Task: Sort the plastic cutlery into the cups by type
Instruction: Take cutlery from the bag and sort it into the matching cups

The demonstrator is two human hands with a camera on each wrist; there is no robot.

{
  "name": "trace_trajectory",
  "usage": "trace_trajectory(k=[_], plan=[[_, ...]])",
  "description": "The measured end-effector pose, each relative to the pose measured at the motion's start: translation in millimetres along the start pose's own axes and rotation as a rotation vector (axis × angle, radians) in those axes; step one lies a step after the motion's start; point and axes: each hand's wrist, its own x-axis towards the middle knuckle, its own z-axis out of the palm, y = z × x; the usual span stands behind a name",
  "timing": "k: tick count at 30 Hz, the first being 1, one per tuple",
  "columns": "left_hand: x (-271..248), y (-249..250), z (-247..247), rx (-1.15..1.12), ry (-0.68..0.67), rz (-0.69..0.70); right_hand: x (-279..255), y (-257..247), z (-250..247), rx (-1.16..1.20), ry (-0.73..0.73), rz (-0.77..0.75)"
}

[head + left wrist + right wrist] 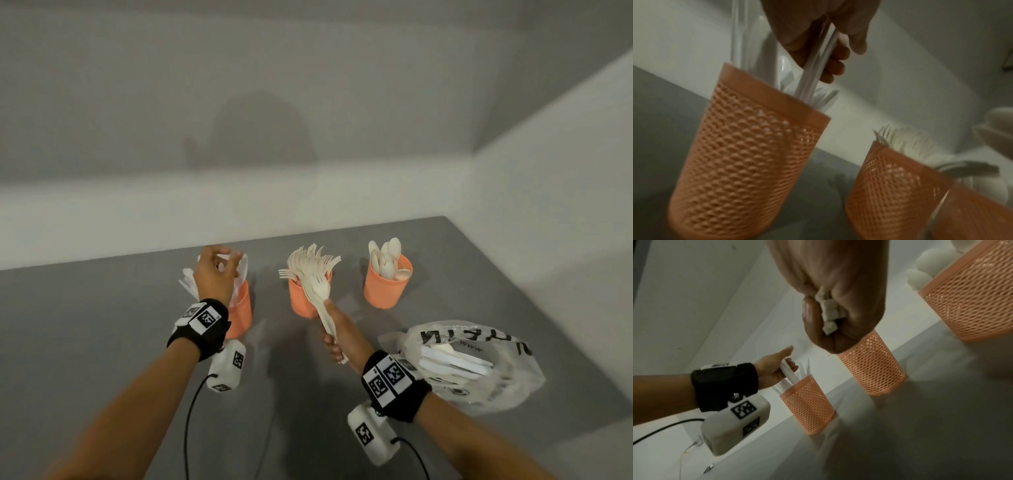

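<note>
Three orange mesh cups stand in a row. The left cup [241, 310] [748, 162] [807, 405] holds white knives [816, 73]. My left hand [222, 265] [784, 365] is right above it, fingers curled round a couple of knives whose lower ends are inside the cup. The middle cup [303, 299] [871, 366] is full of cream forks. Cream spoons fill the right cup [387, 286] [972, 292]. My right hand [334, 339] [838, 313] grips a bundle of forks [320, 298] by the handles, heads up, just in front of the middle cup.
A crumpled clear plastic bag [507, 370] with more white knives inside lies on the grey table [102, 325] to the right of my right wrist. A white wall runs close behind the cups. Cables trail from both wrist cameras.
</note>
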Motion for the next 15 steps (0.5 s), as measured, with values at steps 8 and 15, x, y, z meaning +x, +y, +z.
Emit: trace_trajectory(k=[8, 15], plan=[[5.7, -13.8, -1.1, 0.66, -0.247, 0.433, 6.5, 2.8, 0.5, 0.092, 0.074, 0.035], [3.9, -4.9, -0.5, 1.074, -0.277, 0.491, 1.9, 3.2, 2.0, 0.017, 0.11, -0.069]])
